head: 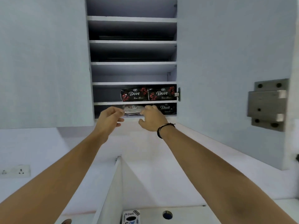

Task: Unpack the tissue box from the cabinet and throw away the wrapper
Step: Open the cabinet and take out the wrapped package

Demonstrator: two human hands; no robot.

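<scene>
Both hands reach up to the cabinet's (48, 62) lowest shelf. The left hand (110, 118) pinches one end of a pale, clear-wrapped tissue pack (131, 109), the right hand (151, 118) grips the other. Black Dove packs (148, 94) sit on the shelf above.
</scene>
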